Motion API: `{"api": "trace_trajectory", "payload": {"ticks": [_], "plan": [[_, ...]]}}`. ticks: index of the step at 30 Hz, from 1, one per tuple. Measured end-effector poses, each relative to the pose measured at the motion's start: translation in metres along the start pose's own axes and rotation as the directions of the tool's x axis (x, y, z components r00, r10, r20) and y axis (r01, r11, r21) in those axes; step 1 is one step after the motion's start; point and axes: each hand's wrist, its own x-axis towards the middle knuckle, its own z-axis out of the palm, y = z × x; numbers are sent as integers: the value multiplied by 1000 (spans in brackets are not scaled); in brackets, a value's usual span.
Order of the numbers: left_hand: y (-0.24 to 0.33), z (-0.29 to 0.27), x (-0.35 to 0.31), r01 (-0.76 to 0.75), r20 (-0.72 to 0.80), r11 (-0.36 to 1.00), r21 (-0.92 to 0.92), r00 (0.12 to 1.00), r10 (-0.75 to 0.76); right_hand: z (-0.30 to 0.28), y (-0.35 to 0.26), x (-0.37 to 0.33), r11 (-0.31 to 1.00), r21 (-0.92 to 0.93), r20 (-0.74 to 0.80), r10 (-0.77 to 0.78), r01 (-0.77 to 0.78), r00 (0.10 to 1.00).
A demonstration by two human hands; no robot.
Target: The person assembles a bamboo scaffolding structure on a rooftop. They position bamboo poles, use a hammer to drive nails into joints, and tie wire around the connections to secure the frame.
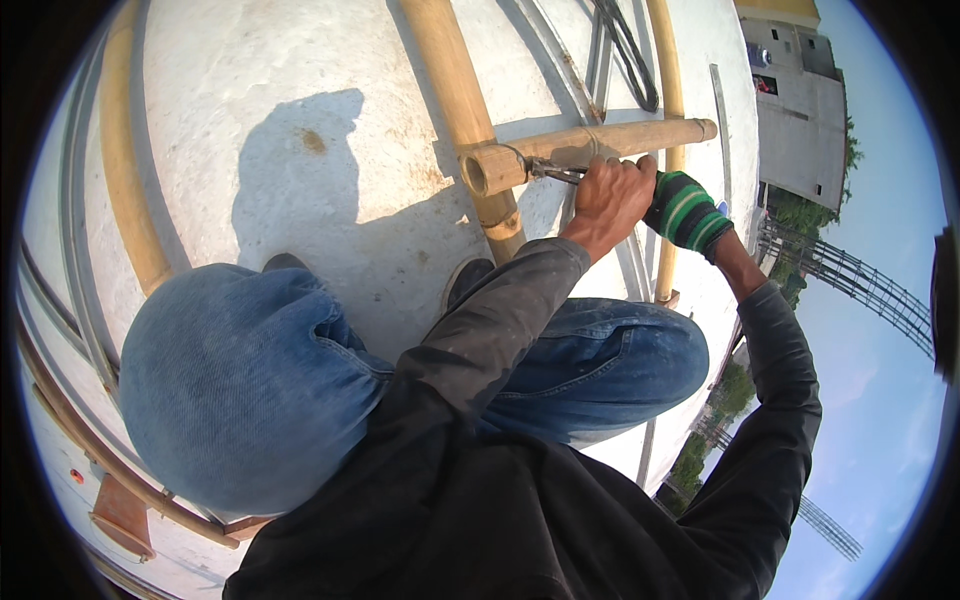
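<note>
I am looking down past my knees in blue jeans and dark sleeves at a white concrete roof. My left hand, bare, is closing its grip around pliers; only the metal jaws and a bit of handle are showing, the rest is hidden in my fist. The jaws are biting thin wire looped round the cut end of a horizontal bamboo pole, where it is crossing an upright bamboo pole. My right hand, in a green striped knit glove, is sitting just behind the left; I cannot tell whether its grip is spread or pinching anything, because the left hand is covering it. The bamboo is smooth, tan and jointed. Two dark shoes are half hidden by my legs.
</note>
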Motion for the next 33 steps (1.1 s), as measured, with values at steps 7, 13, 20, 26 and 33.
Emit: {"api": "trace_trajectory", "payload": {"ticks": [7, 13, 20, 26, 33], "plan": [[1, 3, 2, 8, -52, 1000, 7, 999, -8, -6, 2, 5, 1000, 16, 34, 6, -7, 999], [1, 5, 4, 21, -62, 999, 29, 998, -19, -9, 1, 6, 1000, -27, 45, -8, 9, 999], [1, 9, 5, 24, -63, 998, 50, 998, -21, -4, 8, 6, 999, 31, 6, -42, 42, 999], [1, 9, 5, 29, -67, 998, 50, 997, -25, -3, 7, 7, 1000, 20, 49, 18, -19, 999], [1, 8, 5, 34, -66, 998, 48, 997, -30, -7, 4, 7, 1000, -13, 48, -10, 10, 999]]}}
